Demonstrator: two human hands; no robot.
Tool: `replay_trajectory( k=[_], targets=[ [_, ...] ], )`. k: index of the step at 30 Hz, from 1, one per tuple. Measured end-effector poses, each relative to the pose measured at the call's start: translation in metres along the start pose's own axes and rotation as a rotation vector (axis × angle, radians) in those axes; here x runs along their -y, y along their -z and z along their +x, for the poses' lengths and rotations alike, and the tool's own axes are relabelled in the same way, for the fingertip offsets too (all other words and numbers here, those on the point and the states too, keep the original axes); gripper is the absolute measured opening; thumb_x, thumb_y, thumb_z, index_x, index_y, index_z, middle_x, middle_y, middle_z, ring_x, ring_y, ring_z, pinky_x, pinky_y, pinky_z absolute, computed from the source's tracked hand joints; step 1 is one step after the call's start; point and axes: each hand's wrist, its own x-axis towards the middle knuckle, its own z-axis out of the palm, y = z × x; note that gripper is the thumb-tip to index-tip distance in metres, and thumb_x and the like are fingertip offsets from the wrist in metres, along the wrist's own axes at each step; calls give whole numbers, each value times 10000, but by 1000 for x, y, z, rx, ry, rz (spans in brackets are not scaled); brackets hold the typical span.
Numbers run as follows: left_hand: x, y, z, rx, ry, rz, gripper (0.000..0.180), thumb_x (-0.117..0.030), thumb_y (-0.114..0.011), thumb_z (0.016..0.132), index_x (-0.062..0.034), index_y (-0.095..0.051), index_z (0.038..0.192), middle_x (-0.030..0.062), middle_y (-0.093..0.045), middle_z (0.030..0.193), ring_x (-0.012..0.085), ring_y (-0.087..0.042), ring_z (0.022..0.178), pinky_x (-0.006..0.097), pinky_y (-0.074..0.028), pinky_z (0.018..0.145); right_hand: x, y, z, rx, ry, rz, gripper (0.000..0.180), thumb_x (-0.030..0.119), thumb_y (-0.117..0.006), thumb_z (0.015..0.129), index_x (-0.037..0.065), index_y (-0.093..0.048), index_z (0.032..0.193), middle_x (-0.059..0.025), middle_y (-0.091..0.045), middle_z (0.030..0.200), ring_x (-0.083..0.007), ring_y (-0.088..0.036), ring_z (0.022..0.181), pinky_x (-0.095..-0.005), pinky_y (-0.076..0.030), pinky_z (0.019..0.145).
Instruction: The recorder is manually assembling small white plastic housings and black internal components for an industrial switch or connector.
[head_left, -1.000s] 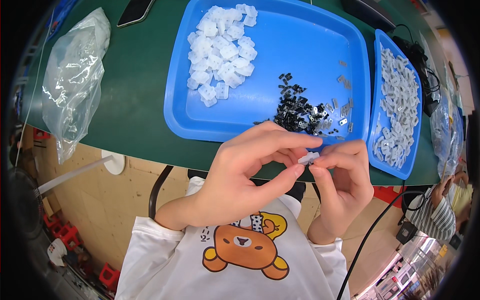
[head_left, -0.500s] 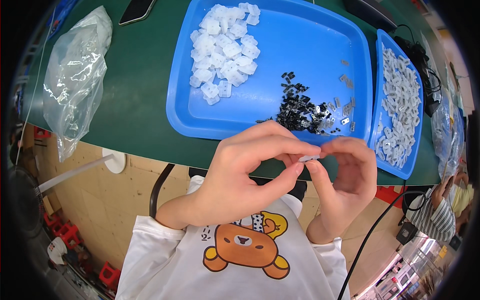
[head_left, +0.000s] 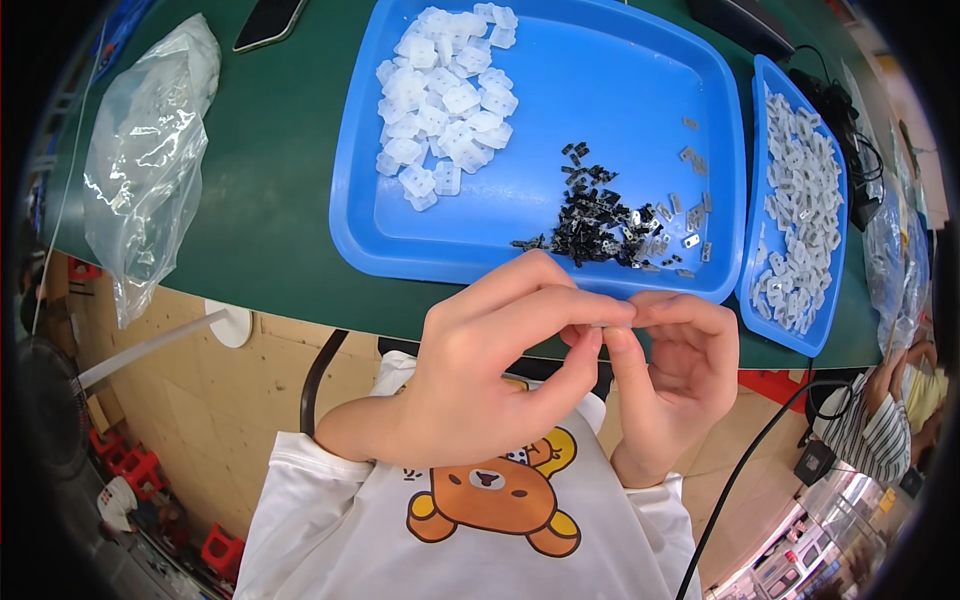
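Observation:
My left hand (head_left: 490, 355) and my right hand (head_left: 682, 365) meet fingertip to fingertip in front of the large blue tray (head_left: 450, 262). Both pinch a small white plastic piece (head_left: 602, 325), of which only a thin edge shows between the fingers. Just beyond the hands, in the tray, lies a heap of small black parts (head_left: 595, 222). Small flat metal pieces (head_left: 692, 241) are scattered to its right. White translucent plastic plates (head_left: 440, 100) are piled at the tray's left.
A narrower blue tray (head_left: 835, 300) of small whitish plastic parts (head_left: 800, 220) stands at the right. On the green table (head_left: 270, 180) are a clear plastic bag (head_left: 150, 160) and a phone (head_left: 268, 22). A black cable (head_left: 735, 470) hangs at the right.
Both hands have moved slightly down and to the left, toward my body. The fingertips have closed in, and less of the white piece shows.

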Motion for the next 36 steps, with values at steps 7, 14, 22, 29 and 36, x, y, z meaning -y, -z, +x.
replay_trajectory(
  k=[7,14,22,29,36],
  targets=[
    [0,1,1,-19,-16,11,294,103,-667,735,-32,-728,989,64,-668,852,129,-601,711,238,-470,599,6,0,-2,-41,-82,171,441,-156,-670,787,-65,-457,1162,-149,-607,970,-204,-649,899,-317,-530,805],
    [0,-1,1,-3,-31,-14,288,105,-671,731,-26,-726,981,67,-667,856,132,-608,717,240,-481,607,-2,1,-3,-7,24,45,449,-143,-670,777,-63,-461,1167,-133,-591,960,-194,-640,860,-302,-518,788],
    [5,-6,-1,-6,-107,41,280,97,-697,716,-20,-725,969,76,-646,859,135,-617,717,238,-501,601,-4,-4,-6,-59,43,51,376,-135,-660,769,-41,-469,1079,-147,-581,939,-179,-599,813,-284,-505,748],
    [3,-8,-9,-48,-96,69,277,92,-701,713,-19,-723,965,73,-618,833,138,-621,710,233,-503,588,-2,-11,-10,-111,-31,242,350,-130,-666,774,23,-402,946,-186,-596,940,-170,-595,796,-281,-504,717],
    [-1,11,-9,55,2,-57,234,93,-668,733,-9,-711,938,94,-621,894,164,-616,775,267,-507,663,13,8,-1,170,-53,64,339,-111,-717,760,-7,-494,994,-176,-648,936,-211,-641,827,-302,-522,709]
  ],
)
